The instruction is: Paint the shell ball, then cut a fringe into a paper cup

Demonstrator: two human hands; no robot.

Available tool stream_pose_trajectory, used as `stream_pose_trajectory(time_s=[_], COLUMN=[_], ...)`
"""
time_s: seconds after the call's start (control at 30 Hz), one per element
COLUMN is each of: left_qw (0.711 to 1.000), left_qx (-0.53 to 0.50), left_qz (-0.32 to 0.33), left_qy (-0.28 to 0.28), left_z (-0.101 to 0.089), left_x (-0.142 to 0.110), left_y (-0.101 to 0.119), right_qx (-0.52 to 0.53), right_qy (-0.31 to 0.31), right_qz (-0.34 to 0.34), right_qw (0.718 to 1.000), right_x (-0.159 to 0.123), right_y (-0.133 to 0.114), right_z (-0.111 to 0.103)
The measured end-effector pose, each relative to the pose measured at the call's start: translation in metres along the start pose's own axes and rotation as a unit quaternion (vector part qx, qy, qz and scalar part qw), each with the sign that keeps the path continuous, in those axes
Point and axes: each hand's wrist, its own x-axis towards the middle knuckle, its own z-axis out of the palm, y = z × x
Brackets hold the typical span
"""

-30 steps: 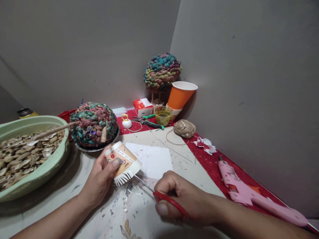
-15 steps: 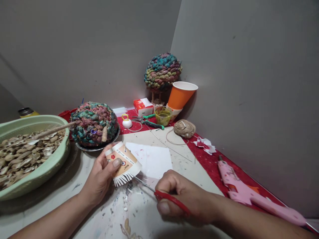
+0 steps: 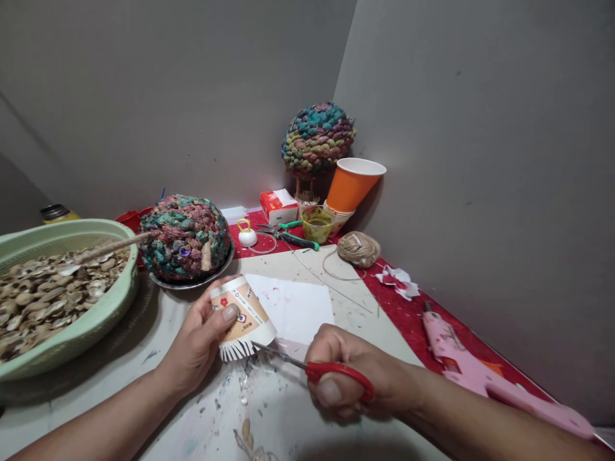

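Observation:
My left hand grips a small paper cup with a brown and white print, held on its side, its rim cut into a fringe of thin strips. My right hand is closed on red-handled scissors, whose blades point left and reach the fringed rim of the cup. Both hands hover just above a paint-stained board, with a white sheet of paper lying behind the cup.
A green basket of shells sits at the left. A multicoloured dome rests on a plate behind my left hand. Farther back stand a second dome, an orange cup, twine and pliers. A pink glue gun lies at the right.
The scissors have swung flatter and their blades now meet the cup's fringe. My right hand has turned slightly, showing the red handle loop. The view has shifted a little to the left.

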Motion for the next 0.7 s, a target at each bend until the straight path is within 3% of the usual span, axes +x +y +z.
stream_pose_trajectory(time_s=[0.33,0.57,0.7], left_qw=[1.0,0.999,0.999], left_qx=[-0.005,0.005,0.006], left_qz=[0.001,0.004,0.004], left_qy=[-0.016,-0.035,-0.041], left_z=[-0.0004,0.0025,0.004], left_x=[0.0003,0.0,-0.0009], left_y=[-0.0013,0.0001,0.001], right_qx=[0.004,0.009,0.003], right_qy=[-0.04,-0.025,-0.019], right_qz=[-0.001,0.026,-0.001], right_qw=[0.999,0.999,1.0], right_x=[0.002,0.001,-0.0006], right_y=[0.0015,0.0052,0.0005], right_z=[-0.0014,-0.0034,-0.0003])
